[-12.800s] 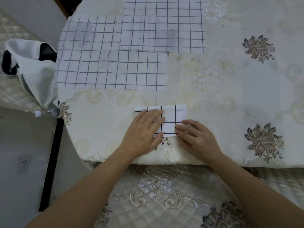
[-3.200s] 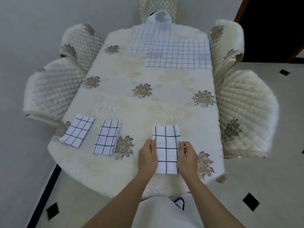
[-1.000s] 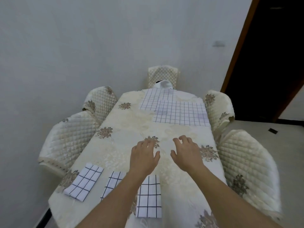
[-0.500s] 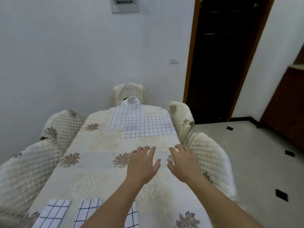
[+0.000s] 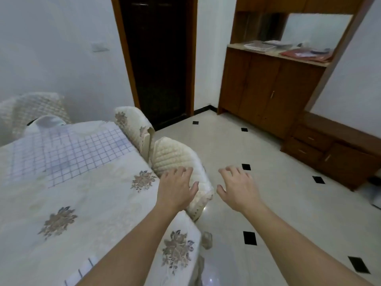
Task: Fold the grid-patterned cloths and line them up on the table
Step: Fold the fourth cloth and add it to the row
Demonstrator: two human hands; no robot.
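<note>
A bit of a folded grid cloth (image 5: 82, 271) peeks out at the near edge of the table (image 5: 99, 213), partly hidden by the left arm. Both arms reach forward. The left hand (image 5: 175, 188) is in the air over the right edge of the table, near a padded chair (image 5: 177, 159). Its fingers are spread apart and it holds nothing. The right hand (image 5: 239, 186) is in the air over the tiled floor (image 5: 268, 203). Its fingers are spread too, and it holds nothing. Far away on the left, big flat grid cloths (image 5: 68, 149) lie open on the far end of the table. Past them are a dark doorway (image 5: 158, 58) and a brown cabinet (image 5: 272, 87).
</note>
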